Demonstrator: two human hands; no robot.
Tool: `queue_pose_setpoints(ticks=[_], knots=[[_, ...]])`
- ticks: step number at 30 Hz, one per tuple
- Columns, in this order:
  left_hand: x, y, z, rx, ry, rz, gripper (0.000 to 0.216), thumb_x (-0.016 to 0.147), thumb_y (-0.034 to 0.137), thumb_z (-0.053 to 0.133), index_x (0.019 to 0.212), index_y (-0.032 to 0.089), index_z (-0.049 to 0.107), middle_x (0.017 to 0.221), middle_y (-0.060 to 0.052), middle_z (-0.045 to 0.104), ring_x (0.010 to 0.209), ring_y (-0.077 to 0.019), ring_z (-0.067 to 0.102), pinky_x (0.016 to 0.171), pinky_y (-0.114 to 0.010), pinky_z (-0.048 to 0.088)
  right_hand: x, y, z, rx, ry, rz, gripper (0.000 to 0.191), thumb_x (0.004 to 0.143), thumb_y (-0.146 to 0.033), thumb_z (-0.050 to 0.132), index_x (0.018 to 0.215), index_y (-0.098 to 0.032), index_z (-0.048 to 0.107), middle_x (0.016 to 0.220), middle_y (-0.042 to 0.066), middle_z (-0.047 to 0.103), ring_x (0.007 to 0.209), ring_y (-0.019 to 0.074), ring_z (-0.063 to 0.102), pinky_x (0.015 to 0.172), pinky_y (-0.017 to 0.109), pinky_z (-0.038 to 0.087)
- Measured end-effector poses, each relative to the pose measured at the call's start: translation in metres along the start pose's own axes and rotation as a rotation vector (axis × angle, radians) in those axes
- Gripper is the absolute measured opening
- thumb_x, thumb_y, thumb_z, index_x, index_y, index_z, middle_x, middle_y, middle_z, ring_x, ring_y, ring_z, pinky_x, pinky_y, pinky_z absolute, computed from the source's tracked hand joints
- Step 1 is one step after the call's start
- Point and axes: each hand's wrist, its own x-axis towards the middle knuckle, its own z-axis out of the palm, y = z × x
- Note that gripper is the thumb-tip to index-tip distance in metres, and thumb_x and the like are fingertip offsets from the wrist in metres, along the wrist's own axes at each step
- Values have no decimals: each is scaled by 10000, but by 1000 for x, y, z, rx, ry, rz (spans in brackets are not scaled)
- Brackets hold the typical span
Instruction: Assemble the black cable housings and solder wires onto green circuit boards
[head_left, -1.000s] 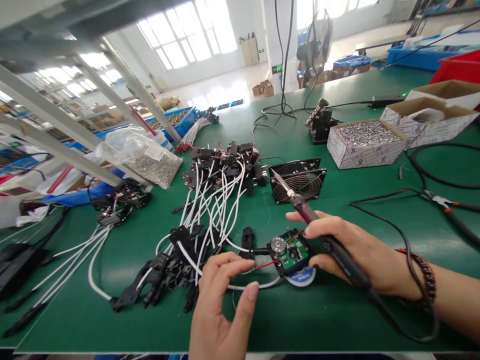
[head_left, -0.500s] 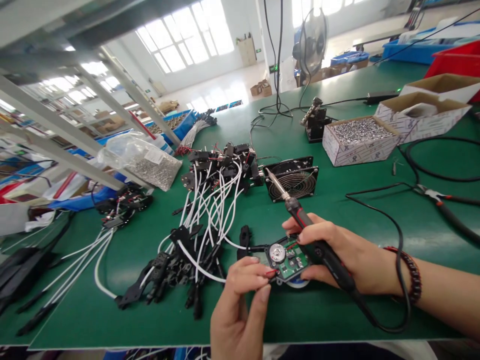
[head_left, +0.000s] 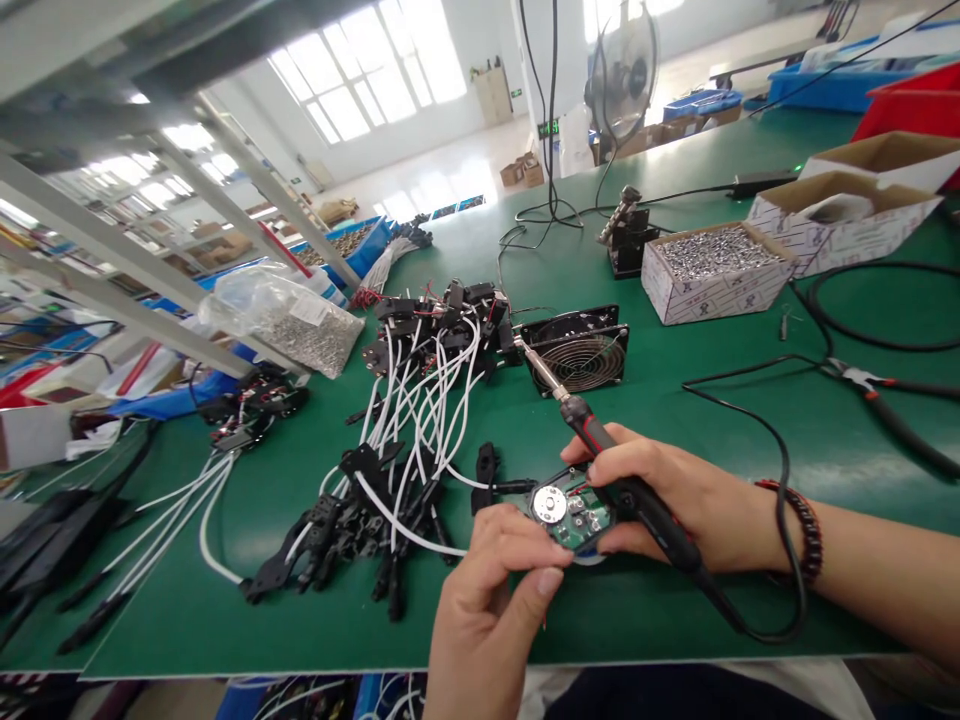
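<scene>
My right hand (head_left: 679, 495) grips a black and red soldering iron (head_left: 600, 440) like a pen, its tip pointing up and away towards the black fan. A small round green circuit board (head_left: 574, 512) in a black housing lies on the green table under that hand. My left hand (head_left: 491, 600) is closed in a pinch at the board's near left edge, on a thin wire that I can barely make out. A black cable runs from the iron in a loop to the right.
A heap of black parts with white cables (head_left: 409, 440) lies left of the board. A black fan (head_left: 581, 355) stands behind it. Boxes of screws (head_left: 712, 270) sit at the back right, a plastic bag of screws (head_left: 289, 320) at the left. Pliers (head_left: 874, 385) lie at the right.
My left hand has moved right to the board and closed its fingers at the board's edge. The right hand with the iron has shifted slightly left. The view has drifted.
</scene>
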Motion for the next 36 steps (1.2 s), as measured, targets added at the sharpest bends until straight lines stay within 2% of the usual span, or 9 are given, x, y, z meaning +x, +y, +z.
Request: queue_pose_setpoints(ticks=[2,7,12,18,24,27,30,33,36], knots=[[2,2,0,13,7,-26,47,917,295,756,902,297,801,861,2,692,866,-141,644,822,-218,530,1,1,0,17,-8,3,445,933,-288,768,1278,-254,489,1302,123,629,1207,230,629,989,380,553],[5,-4,-2,5,212,-130,61,881,302,788,891,260,745,808,26,678,750,-112,634,701,-163,496,5,1,2,37,-22,-3,382,953,-283,745,1240,-249,497,1255,105,632,1162,203,622,950,341,546],[6,0,-5,84,93,-236,168,902,350,742,819,208,713,801,7,653,768,-130,580,717,-188,445,7,0,2,30,-26,-12,362,963,-271,731,1237,-243,497,1260,114,631,1158,209,617,947,344,539],[4,8,5,72,76,-409,227,939,411,657,859,201,629,748,27,560,685,-125,484,637,-214,386,5,0,2,0,-17,9,373,969,-291,724,1260,-263,491,1276,108,645,1199,222,631,981,346,537],[5,18,9,361,73,-342,185,970,363,567,870,214,609,771,23,578,726,-142,536,701,-247,416,5,-7,2,-60,2,25,395,948,-234,725,1268,-249,495,1290,110,663,1249,222,633,1016,339,539],[6,21,10,396,67,-340,193,967,370,559,859,215,601,760,24,592,710,-143,552,685,-252,422,9,-17,-6,-74,54,-4,303,956,-144,657,1221,-234,541,1309,113,679,1260,197,643,1027,299,539],[7,22,11,348,68,-376,211,961,393,558,860,212,598,749,23,605,687,-141,567,650,-249,425,11,-32,-20,-154,121,-20,253,979,-129,610,1203,-246,600,1202,77,753,1093,181,727,904,250,585],[7,24,13,313,85,-393,205,951,388,565,854,209,597,731,26,614,672,-138,571,639,-250,420,7,-48,-33,-209,192,22,285,1024,-273,607,1308,-279,617,1045,45,794,905,195,755,784,280,600],[8,30,17,291,104,-409,191,943,366,566,837,210,595,694,35,608,652,-134,563,639,-254,407,-1,-60,-41,-169,355,87,257,1054,-414,556,1257,-322,683,929,32,780,793,198,726,762,323,594]])
